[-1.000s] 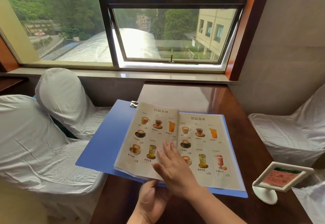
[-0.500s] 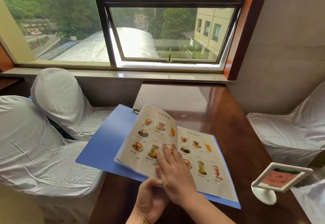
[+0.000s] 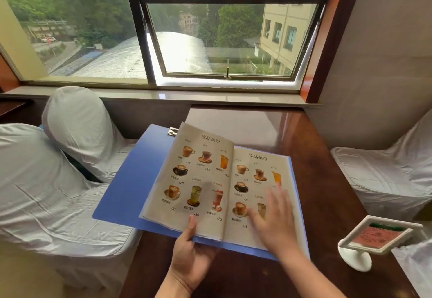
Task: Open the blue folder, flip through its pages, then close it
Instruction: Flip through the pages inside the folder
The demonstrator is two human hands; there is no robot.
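The blue folder (image 3: 131, 180) lies open on the dark wooden table (image 3: 311, 157), its left cover sticking out past the table's left edge. Drink-menu pages (image 3: 198, 176) are spread across both sides, and a metal clip (image 3: 172, 131) shows at the top of the spine. My left hand (image 3: 190, 258) holds the folder's near edge from below, thumb on the left page's bottom edge. Motion-blurred, my right hand (image 3: 272, 220) is over the lower part of the right page with fingers spread; whether it touches the paper I cannot tell.
A white tilted sign holder (image 3: 374, 239) with a red card stands at the table's near right. Chairs in white covers sit to the left (image 3: 58, 176) and right (image 3: 385, 171). A window sill (image 3: 163, 96) and window run along the far side.
My right hand has moved from the left page across to the right page. The turned page now lies flatter on the left. My left thumb has come up onto the left page's edge.
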